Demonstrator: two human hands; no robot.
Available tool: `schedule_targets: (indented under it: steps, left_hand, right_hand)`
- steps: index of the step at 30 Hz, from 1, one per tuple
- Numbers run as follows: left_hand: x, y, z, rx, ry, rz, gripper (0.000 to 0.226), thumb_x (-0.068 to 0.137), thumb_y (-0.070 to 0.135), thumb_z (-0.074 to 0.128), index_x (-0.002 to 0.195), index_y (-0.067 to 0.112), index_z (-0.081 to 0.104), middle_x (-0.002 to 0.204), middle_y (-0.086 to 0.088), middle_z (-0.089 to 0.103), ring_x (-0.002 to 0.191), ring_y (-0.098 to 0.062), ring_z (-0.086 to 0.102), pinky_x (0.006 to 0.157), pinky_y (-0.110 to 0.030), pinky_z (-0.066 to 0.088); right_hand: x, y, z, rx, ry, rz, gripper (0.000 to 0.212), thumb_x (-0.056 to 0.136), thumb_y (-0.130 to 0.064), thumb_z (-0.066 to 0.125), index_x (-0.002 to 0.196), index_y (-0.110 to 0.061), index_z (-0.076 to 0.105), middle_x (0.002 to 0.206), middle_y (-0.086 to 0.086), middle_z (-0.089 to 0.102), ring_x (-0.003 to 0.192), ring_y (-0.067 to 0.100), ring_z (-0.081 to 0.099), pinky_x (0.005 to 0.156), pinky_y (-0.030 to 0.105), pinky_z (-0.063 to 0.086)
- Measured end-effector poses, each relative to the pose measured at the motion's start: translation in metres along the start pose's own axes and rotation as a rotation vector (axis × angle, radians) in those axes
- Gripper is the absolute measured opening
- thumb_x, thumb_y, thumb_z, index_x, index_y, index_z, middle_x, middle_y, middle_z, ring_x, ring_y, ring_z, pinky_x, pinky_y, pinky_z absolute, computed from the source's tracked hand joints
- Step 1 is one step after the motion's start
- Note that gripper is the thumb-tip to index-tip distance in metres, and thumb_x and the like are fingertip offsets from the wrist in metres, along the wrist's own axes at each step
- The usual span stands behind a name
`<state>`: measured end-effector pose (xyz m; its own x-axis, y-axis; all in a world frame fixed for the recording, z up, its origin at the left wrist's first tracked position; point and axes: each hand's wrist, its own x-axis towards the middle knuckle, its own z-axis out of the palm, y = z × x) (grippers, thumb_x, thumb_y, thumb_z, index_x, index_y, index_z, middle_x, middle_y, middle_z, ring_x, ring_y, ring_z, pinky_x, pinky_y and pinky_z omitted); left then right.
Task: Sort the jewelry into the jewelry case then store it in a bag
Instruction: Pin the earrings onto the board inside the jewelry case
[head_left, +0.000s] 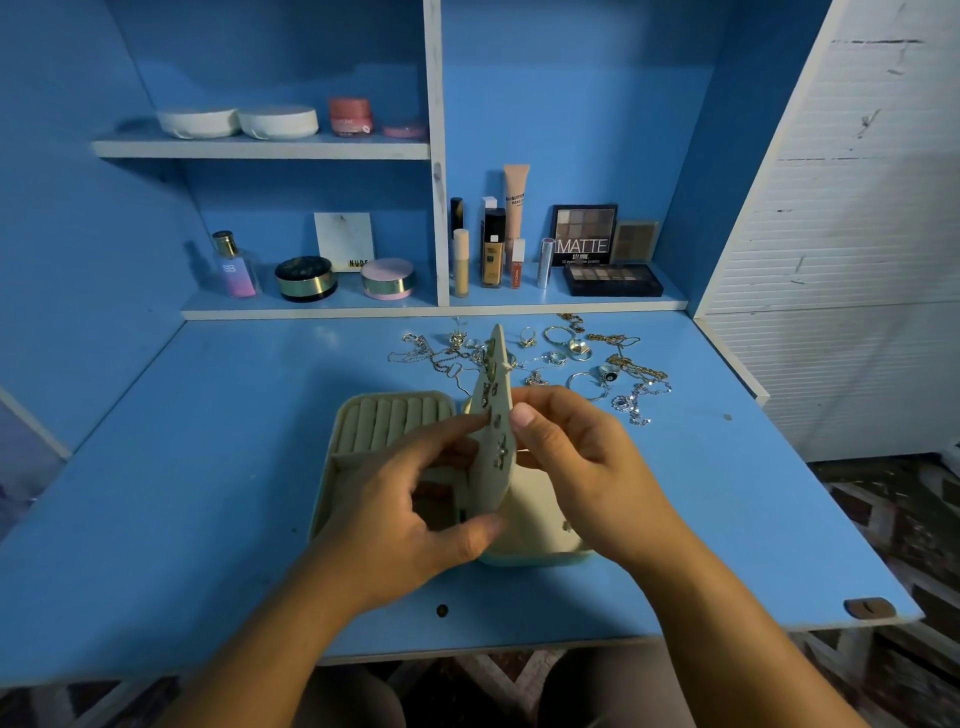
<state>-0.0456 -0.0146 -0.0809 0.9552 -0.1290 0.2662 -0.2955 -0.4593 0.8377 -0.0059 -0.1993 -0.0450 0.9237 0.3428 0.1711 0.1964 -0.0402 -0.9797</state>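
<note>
Head view: the left hand (415, 499) is gripping the near, lower edge of the earring flap (492, 415), thumb under it and fingers curled round its left face. It is holding the flap upright, edge-on to the camera. The right hand (571, 467) is pinching the flap's right face at mid-height, thumb tip against the fabric. Both grips are narrow and closed on the flap. I cannot tell whether a stud is sitting between the right fingertips.

Several small metal pieces are already showing on the flap, so I'm judging the earring part as under way.

The jewelry case (332, 467) is lying open on the blue surface (208, 467), just under the hands. Its ring rolls (389, 421) at far left are looking bare, and the compartments nearer than them are mostly hidden by the left hand.

The loose jewelry (587, 358) is lying just beyond the case to the far right: rings, bangles and tangled chains.

My read is that the task is sitting at an early stage. Most pieces are waiting to go in, the case is not yet closed, and no bag is showing in frame.

Cosmetics (587, 244) are standing on the shelf (436, 312) at the back.
</note>
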Motion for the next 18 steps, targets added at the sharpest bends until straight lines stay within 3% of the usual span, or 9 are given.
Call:
schedule_targets:
  steps: [10, 14, 18]
  left_hand:
    - [-0.0007, 0.0023, -0.0001, -0.001, 0.006, 0.002, 0.068, 0.065, 0.049, 0.076, 0.128, 0.049, 0.051, 0.115, 0.020, 0.062, 0.111, -0.004, 0.061, 0.084, -0.021, 0.055]
    - [-0.0011, 0.0020, -0.0009, 0.009, 0.002, -0.001, 0.078, 0.066, 0.051, 0.076, 0.138, 0.047, 0.044, 0.117, 0.019, 0.062, 0.111, -0.005, 0.062, 0.088, -0.027, 0.056]
    - [0.0004, 0.0034, -0.0010, 0.009, -0.006, 0.002, 0.074, 0.067, 0.050, 0.074, 0.135, 0.047, 0.047, 0.117, 0.018, 0.063, 0.112, -0.004, 0.061, 0.088, -0.026, 0.056]
  right_hand:
    - [0.0018, 0.0010, 0.0026, -0.046, 0.005, -0.005, 0.053, 0.072, -0.064, 0.053, 0.102, -0.022, 0.067, 0.096, -0.001, 0.071, 0.093, 0.017, 0.067, 0.089, 0.046, 0.051]
    - [0.0023, 0.0015, 0.0033, -0.049, -0.011, -0.020, 0.053, 0.075, -0.062, 0.053, 0.103, -0.021, 0.068, 0.096, -0.002, 0.072, 0.093, 0.012, 0.067, 0.089, 0.039, 0.053]
    - [0.0028, 0.0055, 0.0061, 0.001, 0.005, -0.025, 0.049, 0.079, -0.058, 0.054, 0.104, -0.018, 0.068, 0.097, 0.001, 0.072, 0.097, 0.017, 0.067, 0.090, 0.041, 0.053]
